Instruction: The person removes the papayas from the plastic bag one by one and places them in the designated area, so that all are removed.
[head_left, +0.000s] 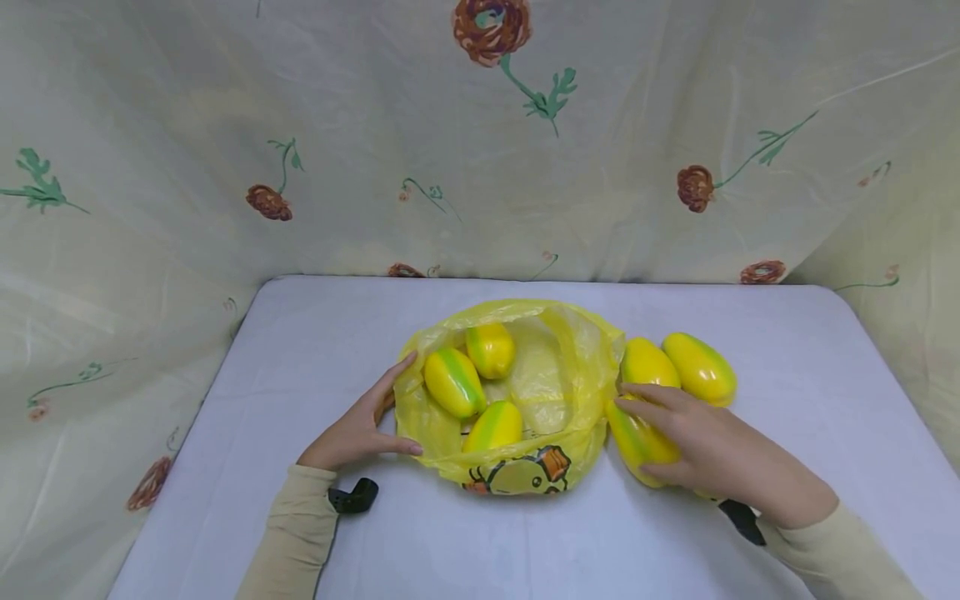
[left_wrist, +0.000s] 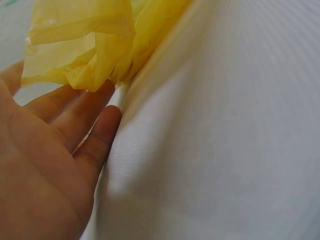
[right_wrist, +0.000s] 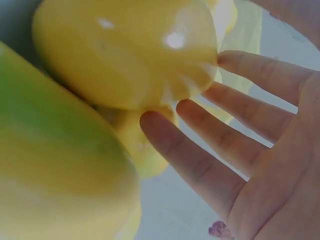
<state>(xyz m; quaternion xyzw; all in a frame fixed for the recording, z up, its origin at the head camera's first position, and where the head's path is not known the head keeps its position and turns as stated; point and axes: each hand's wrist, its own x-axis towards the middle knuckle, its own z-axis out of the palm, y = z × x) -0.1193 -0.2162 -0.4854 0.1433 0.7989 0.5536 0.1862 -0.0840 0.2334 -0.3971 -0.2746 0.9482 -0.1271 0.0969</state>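
Observation:
A yellow plastic bag (head_left: 525,462) with a printed cartoon face stands with its mouth wide apart on the table. Inside lie three glossy yellow mangoes with green stripes, one of them a mango (head_left: 454,382) at the left. My left hand (head_left: 367,425) touches the bag's left side, thumb and fingers spread; in the left wrist view its fingertips meet the crumpled plastic. Right of the bag, my right hand (head_left: 697,442) reaches over a mango (head_left: 637,442), its fingers extended. The right wrist view shows those straight fingertips at a mango's (right_wrist: 125,55) surface, not wrapped round it.
Behind the right hand are two more mangoes, a nearer one (head_left: 649,362) and a farther one (head_left: 701,368). A white cloth covers the table (head_left: 450,550). Flower-patterned curtain (head_left: 360,108) hangs at the back and sides. A black device (head_left: 354,497) sits by the left wrist.

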